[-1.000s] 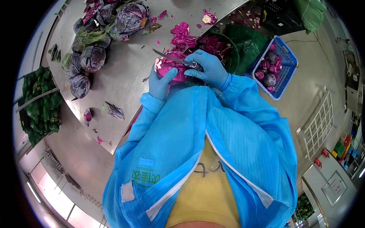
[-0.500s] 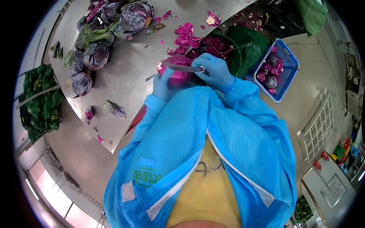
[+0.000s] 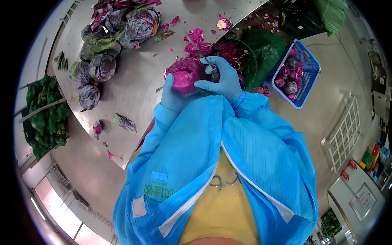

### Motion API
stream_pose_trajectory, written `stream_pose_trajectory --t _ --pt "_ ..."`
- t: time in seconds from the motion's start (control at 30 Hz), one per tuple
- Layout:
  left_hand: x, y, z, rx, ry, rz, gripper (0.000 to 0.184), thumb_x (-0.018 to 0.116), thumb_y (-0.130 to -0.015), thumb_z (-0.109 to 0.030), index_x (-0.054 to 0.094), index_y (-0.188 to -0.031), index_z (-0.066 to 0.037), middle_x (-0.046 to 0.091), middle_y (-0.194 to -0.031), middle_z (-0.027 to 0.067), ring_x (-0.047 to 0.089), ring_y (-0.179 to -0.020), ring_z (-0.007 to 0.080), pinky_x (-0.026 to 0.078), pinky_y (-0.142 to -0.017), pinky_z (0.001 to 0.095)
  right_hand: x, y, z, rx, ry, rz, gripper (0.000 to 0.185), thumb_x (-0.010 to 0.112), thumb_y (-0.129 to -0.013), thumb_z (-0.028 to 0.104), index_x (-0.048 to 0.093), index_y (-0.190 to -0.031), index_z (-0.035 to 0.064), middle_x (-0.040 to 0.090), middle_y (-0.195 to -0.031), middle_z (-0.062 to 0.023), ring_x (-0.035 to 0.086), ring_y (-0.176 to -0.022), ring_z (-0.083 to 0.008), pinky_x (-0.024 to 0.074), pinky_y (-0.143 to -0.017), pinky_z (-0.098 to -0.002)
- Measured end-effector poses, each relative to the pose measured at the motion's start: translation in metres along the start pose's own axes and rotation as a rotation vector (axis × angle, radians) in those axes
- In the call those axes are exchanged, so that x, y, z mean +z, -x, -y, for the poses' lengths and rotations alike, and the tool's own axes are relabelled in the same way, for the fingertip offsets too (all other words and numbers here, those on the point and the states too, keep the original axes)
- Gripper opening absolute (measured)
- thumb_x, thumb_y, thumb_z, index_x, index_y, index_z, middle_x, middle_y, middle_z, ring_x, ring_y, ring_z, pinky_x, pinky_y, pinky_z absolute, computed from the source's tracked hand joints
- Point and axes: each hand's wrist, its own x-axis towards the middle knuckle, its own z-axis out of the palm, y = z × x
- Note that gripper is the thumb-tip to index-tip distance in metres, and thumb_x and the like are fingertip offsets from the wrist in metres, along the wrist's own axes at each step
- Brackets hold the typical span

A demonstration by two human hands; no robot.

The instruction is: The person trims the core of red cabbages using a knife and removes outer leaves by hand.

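Observation:
A peeled, bright purple cabbage point(image 3: 184, 75) is held close to my front, over the metal table's near edge. My left hand point(image 3: 173, 94), in a blue glove, grips it from the left side with the thumb on its surface. On the right, my right hand point(image 3: 223, 81), also gloved, is closed round the dark handle of a knife point(image 3: 197, 48), whose blade points up and away to the left. The right thumb lies close to the cabbage's right side. Torn purple leaves point(image 3: 198, 37) are just beyond the cabbage.
Unpeeled cabbages point(image 3: 102, 67) lie on the left of the metal table point(image 3: 139, 77). Right of the table are a green bag point(image 3: 265, 47) and a blue basket point(image 3: 312, 79) of purple cabbages. A black crate point(image 3: 302, 20) stands at the back right, and a white rack point(image 3: 345, 130) farther right.
The knife has swung from lying across the cabbage to pointing up and away from it. The cabbage has been turned in my left hand, and loose leaves now show beside the green bag.

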Motion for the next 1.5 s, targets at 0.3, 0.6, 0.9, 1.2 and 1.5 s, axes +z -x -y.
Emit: stream_pose_trajectory --t 0.3,0.6,0.9,1.2,1.5 --pt "-0.017 0.004 0.001 0.102 -0.129 0.118 0.089 0.054 -0.079 -0.064 0.027 -0.144 -0.009 0.037 -0.143 0.0158 0.039 -0.130 0.0331 0.031 -0.110 0.0482 0.000 0.001 -0.009 -0.039 -0.193 -0.087 0.040 0.073 -0.076 0.024 0.059 -0.108 0.0050 0.060 -0.087 -0.0031 0.054 -0.077 -0.0097 0.0456 -0.069 -0.0257" --pt "-0.051 -0.002 0.008 0.160 -0.130 0.177 0.091 0.049 -0.078 -0.071 0.030 -0.144 -0.012 0.036 -0.145 0.0134 0.038 -0.132 0.0330 0.030 -0.110 0.0497 -0.011 -0.010 0.017 0.256 -0.425 0.160 0.037 0.070 -0.083 0.020 0.059 -0.116 0.0060 0.057 -0.086 0.0024 0.044 -0.066 -0.0039 0.0364 -0.058 -0.0196" --pt "-0.035 -0.020 0.007 -0.130 0.572 0.420 0.087 0.025 -0.085 -0.074 0.026 -0.145 -0.010 0.034 -0.145 0.0173 0.037 -0.132 0.0341 0.031 -0.110 0.0519 -0.007 -0.010 -0.014 0.109 -0.338 0.098 0.037 0.079 -0.074 0.022 0.064 -0.103 0.0060 0.058 -0.098 -0.0015 0.051 -0.090 -0.0115 0.0431 -0.080 -0.0276" --pt "-0.036 -0.015 0.011 -0.160 0.603 0.442 0.088 0.025 -0.084 -0.076 0.025 -0.146 -0.014 0.032 -0.146 0.0171 0.036 -0.132 0.0358 0.029 -0.110 0.0543 -0.011 -0.004 -0.005 0.055 -0.132 0.036 0.031 0.074 -0.079 0.026 0.065 -0.100 0.0043 0.064 -0.086 -0.0044 0.054 -0.074 -0.0108 0.0465 -0.070 -0.0262" --pt "-0.039 -0.019 0.019 -0.123 0.738 0.600 0.083 0.021 -0.087 -0.072 0.026 -0.146 -0.013 0.033 -0.146 0.0156 0.035 -0.133 0.0365 0.027 -0.110 0.0545 -0.006 -0.009 -0.014 -0.097 0.067 -0.315 0.018 0.071 -0.082 0.019 0.066 -0.090 0.0037 0.055 -0.060 -0.0049 0.046 -0.053 -0.0058 0.0395 -0.049 -0.0235"
